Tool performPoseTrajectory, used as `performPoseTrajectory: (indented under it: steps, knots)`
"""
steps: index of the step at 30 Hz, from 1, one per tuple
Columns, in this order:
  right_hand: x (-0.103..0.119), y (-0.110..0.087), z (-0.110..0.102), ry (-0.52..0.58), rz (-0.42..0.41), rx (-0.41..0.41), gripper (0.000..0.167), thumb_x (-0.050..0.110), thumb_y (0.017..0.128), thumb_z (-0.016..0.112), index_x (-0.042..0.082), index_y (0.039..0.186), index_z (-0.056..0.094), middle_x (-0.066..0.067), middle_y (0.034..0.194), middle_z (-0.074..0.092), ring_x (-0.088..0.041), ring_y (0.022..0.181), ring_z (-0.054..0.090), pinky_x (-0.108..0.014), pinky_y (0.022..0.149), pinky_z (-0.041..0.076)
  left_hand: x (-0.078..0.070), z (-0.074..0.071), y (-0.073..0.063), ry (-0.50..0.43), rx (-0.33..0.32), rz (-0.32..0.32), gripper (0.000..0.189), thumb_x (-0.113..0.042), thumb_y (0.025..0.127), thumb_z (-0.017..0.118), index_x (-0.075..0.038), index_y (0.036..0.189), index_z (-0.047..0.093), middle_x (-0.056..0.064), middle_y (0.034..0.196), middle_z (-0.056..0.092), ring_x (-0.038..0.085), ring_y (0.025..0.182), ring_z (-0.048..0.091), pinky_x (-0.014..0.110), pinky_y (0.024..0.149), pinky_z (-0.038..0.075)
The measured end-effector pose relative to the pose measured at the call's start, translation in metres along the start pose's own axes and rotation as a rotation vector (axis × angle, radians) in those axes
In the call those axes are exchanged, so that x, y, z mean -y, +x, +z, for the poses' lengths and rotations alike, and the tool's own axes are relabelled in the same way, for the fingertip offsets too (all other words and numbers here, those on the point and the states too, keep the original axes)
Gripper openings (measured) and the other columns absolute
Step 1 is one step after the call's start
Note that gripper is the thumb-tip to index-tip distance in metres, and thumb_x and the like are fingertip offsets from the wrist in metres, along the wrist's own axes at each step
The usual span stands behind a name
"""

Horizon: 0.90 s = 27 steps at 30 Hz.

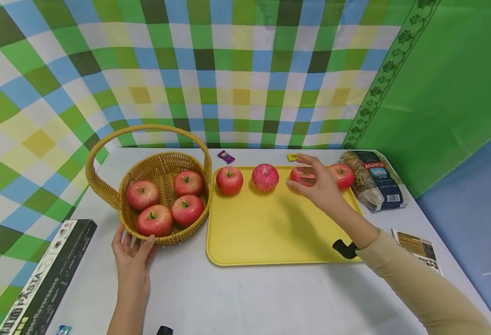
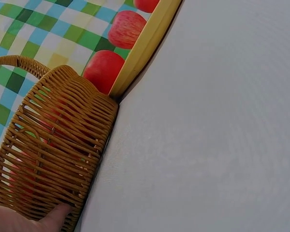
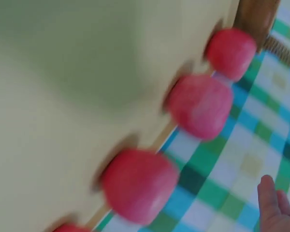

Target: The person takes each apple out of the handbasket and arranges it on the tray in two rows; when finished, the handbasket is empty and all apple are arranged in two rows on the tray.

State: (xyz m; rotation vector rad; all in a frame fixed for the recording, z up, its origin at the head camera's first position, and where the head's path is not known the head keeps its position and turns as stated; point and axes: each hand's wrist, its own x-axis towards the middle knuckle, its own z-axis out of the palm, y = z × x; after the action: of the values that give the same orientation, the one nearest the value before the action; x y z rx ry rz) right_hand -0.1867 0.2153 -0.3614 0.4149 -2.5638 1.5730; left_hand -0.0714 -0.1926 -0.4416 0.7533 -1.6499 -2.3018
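Observation:
My left hand [image 1: 133, 256] touches the outer front wall of a wicker basket [image 1: 161, 158], thumb and fingers spread against the weave. Several red apples [image 1: 155, 220] sit inside it. In the left wrist view, a thumb [image 2: 55, 217] rests low on the woven side. My right hand [image 1: 318, 184] hovers over the back right of a yellow tray [image 1: 249, 223], fingers spread and slightly bent, holding nothing. It partly hides one red apple [image 1: 299, 177] in the head view. More apples, including a streaked one [image 1: 265, 177], stand in a row along the tray's back edge.
A bag labelled Agnesi [image 1: 375, 179] lies right of the tray, with a brown packet [image 1: 417, 246] nearer me. A long pasta box [image 1: 48, 279] lies at the left. Small purple [image 1: 226, 157] and yellow [image 1: 291, 157] wrapped pieces lie behind the tray. A checked cloth hangs at the back.

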Motion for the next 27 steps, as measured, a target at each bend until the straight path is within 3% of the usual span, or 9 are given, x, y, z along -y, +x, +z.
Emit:
performPoseTrajectory:
  steps: [11,16,21,27]
  knots:
    - [0.039,0.016,0.087,0.166,-0.149,0.324,0.065,0.014,0.082,0.078,0.012,0.140,0.047,-0.005,0.138,0.050,-0.028,0.115,0.055,-0.037,0.091,0.053,-0.001,-0.002,-0.002,-0.004,0.023,0.018,0.088,-0.014,0.089,0.070,-0.040,0.149,0.010,-0.004,0.160,0.009,0.022,0.144,0.021,0.035,0.102,0.041]
    - [0.052,0.030,0.122,0.136,-0.229,0.434,0.067,0.018,0.082,0.079,0.010,0.140,0.047,-0.005,0.138,0.049,-0.029,0.119,0.053,-0.035,0.093,0.051,-0.001,-0.002,-0.002,-0.002,0.007,0.010,0.088,-0.015,0.089,0.070,-0.041,0.149,0.011,-0.004,0.160,0.009,0.022,0.143,0.021,0.036,0.103,0.040]
    - [0.054,0.039,0.149,0.108,-0.235,0.514,0.071,0.024,0.081,0.080,0.010,0.141,0.046,-0.009,0.136,0.049,-0.023,0.116,0.055,-0.038,0.095,0.050,-0.001,-0.001,-0.003,-0.007,0.012,0.012,0.087,-0.015,0.089,0.070,-0.041,0.149,0.012,-0.003,0.159,0.010,0.023,0.143,0.021,0.036,0.102,0.041]
    - [0.056,0.045,0.168,0.022,-0.244,0.571,0.071,0.026,0.083,0.078,0.009,0.142,0.043,-0.009,0.140,0.046,-0.026,0.119,0.051,-0.036,0.096,0.049,-0.002,0.000,-0.003,0.004,0.030,0.034,0.086,-0.015,0.090,0.069,-0.039,0.149,0.011,-0.003,0.160,0.009,0.022,0.144,0.020,0.037,0.102,0.041]
